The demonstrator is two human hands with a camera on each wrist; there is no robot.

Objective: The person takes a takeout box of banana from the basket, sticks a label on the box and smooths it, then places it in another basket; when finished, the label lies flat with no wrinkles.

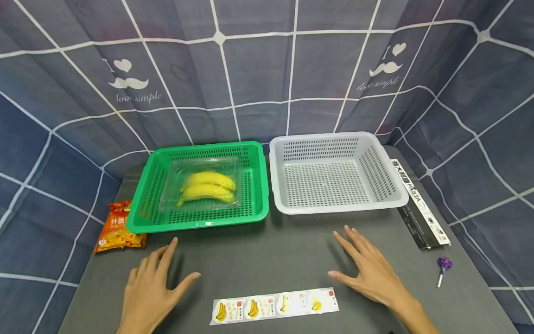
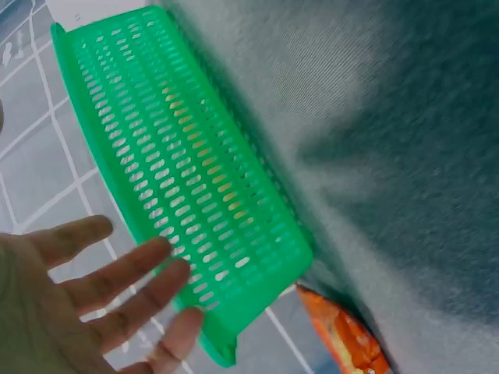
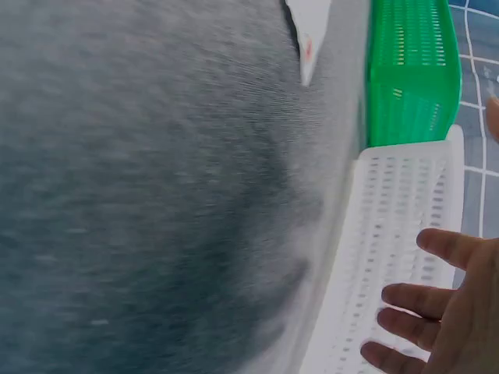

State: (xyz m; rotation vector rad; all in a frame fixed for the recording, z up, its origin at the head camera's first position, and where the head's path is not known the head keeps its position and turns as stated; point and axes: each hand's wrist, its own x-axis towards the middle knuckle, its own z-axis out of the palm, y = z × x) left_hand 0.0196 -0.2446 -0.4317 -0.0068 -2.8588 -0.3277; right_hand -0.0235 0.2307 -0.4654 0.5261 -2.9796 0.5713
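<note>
My left hand (image 1: 152, 283) is held over the front left of the table, fingers extended and thumb apart, holding nothing. Just beyond it stands a green basket (image 1: 196, 226) with a clear plastic box (image 1: 167, 199) of bananas (image 1: 208, 185) in it. My right hand (image 1: 373, 273) hovers at the front right, its fingers spread and holding nothing, in front of a white basket (image 1: 342, 207). Between the hands lies a strip of banana stickers (image 1: 267, 307). In the left wrist view, spread fingers show before the green basket (image 2: 187, 171); in the right wrist view, before the white basket (image 3: 382, 234).
An orange snack bag (image 1: 121, 227) leans by the green basket's left side. At the right, a long black-and-white pasta box (image 1: 421, 206) lies partly beside the white basket, with a purple lollipop (image 1: 444, 264) nearer the front. Grey checked cloth (image 1: 258, 65) surrounds the table.
</note>
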